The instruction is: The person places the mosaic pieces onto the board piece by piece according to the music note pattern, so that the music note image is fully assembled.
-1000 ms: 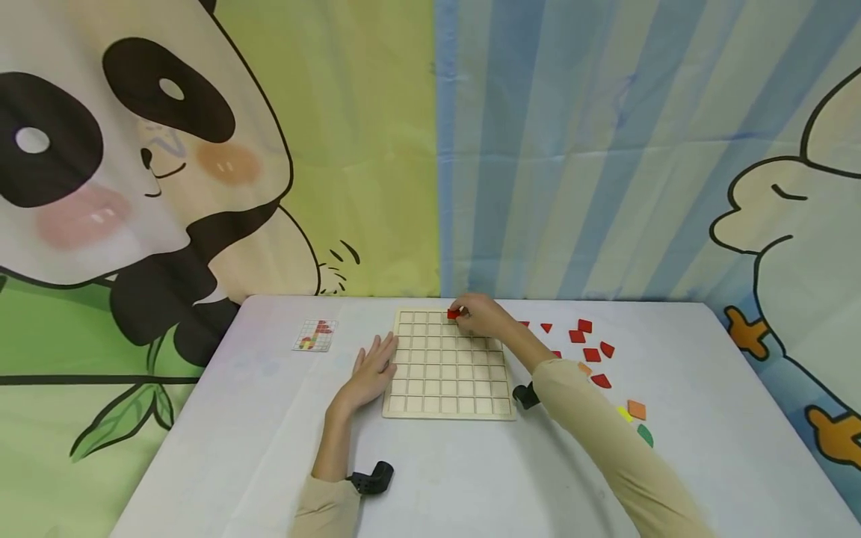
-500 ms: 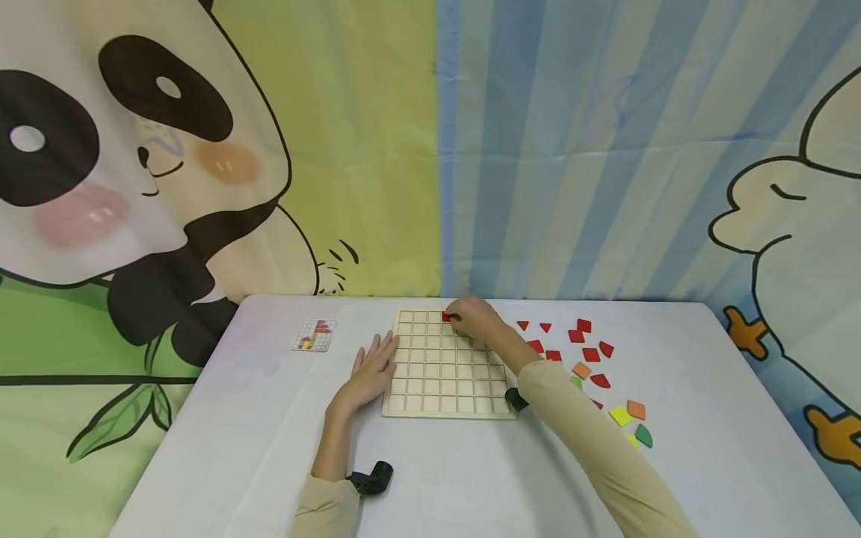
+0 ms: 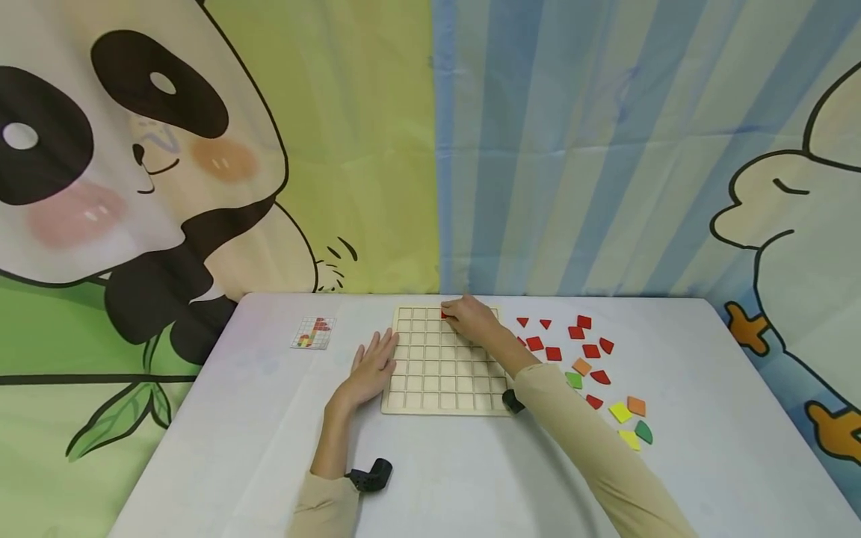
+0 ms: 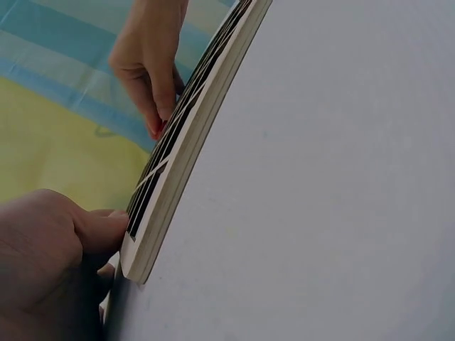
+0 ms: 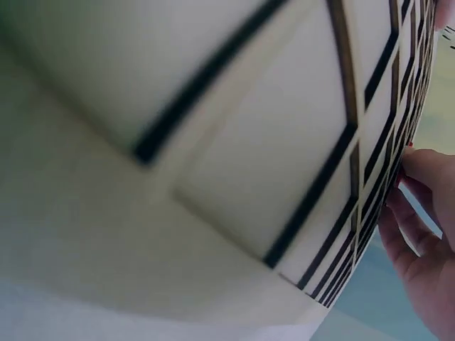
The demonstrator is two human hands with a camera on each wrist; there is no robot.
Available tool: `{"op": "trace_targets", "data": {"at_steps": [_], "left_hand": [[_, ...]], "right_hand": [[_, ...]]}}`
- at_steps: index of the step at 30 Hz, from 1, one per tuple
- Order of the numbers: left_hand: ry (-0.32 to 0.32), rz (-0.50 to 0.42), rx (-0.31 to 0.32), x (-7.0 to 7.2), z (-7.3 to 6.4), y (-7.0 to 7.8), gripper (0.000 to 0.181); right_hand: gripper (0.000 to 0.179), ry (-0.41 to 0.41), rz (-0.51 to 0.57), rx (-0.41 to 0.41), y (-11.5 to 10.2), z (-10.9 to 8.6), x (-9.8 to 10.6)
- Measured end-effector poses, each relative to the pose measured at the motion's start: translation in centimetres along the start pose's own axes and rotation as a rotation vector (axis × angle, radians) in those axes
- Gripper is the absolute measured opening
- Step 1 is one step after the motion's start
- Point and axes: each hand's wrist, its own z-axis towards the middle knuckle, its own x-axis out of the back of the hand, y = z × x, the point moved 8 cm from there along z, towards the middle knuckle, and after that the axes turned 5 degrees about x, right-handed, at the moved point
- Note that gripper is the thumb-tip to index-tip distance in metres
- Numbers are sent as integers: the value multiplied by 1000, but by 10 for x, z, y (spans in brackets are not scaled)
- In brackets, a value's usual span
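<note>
A pale wooden grid board (image 3: 430,385) lies on the white table, divided into small square cells. At its far edge my right hand (image 3: 474,321) pinches a small red tile (image 3: 444,314) over the top row; fingers cover most of the tile, so its shape and whether it sits in a cell are hard to tell. The right wrist view shows this hand's fingertips (image 5: 398,188) down at the grid. Along the board's left edge rests my left hand (image 3: 368,371), fingers extended; its thumb (image 4: 106,231) touches the rim in the left wrist view.
Right of the board lie several loose tiles: red squares (image 3: 534,344), small red triangles (image 3: 545,323), orange squares (image 3: 636,406), yellow squares (image 3: 620,412) and green pieces (image 3: 643,432). A printed pattern card (image 3: 313,333) lies at the left. A cartoon curtain (image 3: 572,149) hangs behind the table.
My right hand has shifted slightly left along the top row with the red tile. Its forearm moved left too, uncovering more loose tiles. My left hand stays in place.
</note>
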Motion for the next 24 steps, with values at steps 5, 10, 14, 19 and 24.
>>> {"op": "trace_targets", "data": {"at_steps": [5,10,14,19,24], "left_hand": [[-22,41,15,-1,0,-2,59],[-19,27,9,0,-1,-3,60],[-13,9,5,-1,-1,-2,60],[-11,5,7,-2,0,0,60],[-11,12,16,-1,0,-1,59]], "right_hand": [[38,-65,120,-85,6,-5,-5],[59,-145,193,-119,2,-11,-2],[71,-133,233,-82,-16,-30,13],[73,-70,132,116,-56,-88,22],[69,-37,71,207,-81,-146,18]]}}
